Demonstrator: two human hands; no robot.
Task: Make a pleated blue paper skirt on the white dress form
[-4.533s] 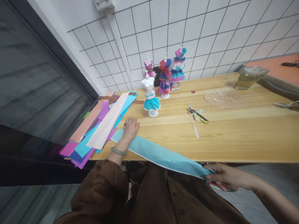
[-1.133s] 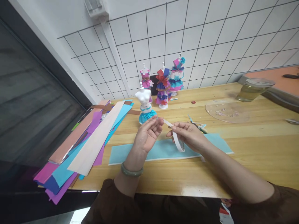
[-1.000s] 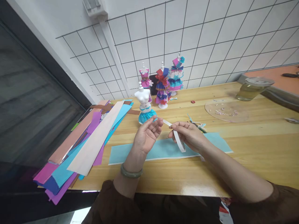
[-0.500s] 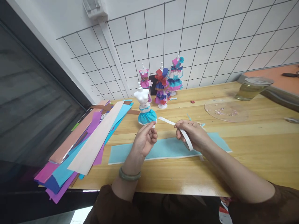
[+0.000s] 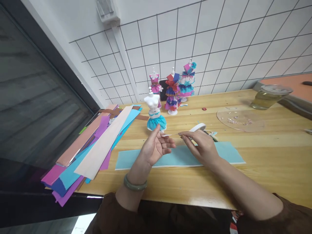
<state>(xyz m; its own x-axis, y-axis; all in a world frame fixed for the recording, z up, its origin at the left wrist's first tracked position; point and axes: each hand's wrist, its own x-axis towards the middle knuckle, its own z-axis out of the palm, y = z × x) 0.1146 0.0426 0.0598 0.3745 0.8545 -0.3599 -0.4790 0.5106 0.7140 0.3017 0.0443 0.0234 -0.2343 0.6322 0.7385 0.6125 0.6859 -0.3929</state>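
Note:
My left hand [image 5: 158,146] is palm up with its fingers apart, in front of the small white mannequin [image 5: 152,102] in a turquoise crepe paper skirt. A short white strip of tape [image 5: 166,135] reaches from beside its fingers toward my right hand [image 5: 201,143]. The thumb and index finger of my right hand pinch the strip's right end. Just behind that hand is the roll of white tape [image 5: 198,126], partly covered by the fingers. Under both hands lies a long light-blue crepe paper strip [image 5: 180,157] with a white line along its near edge.
Stacked crepe paper sheets [image 5: 97,152] lie at the left. Several mannequins in paper dresses [image 5: 172,87] stand at the back. A clear plate [image 5: 240,120] holding small gems and a cup of yellowish liquid [image 5: 264,100] are at the right. Scissors [image 5: 211,134], partly hidden, lie behind my right hand.
The tape roll has left my right hand's grasp and now sits behind it. A short strip is now between my hands. My left hand's fingers have opened from a curled pinch.

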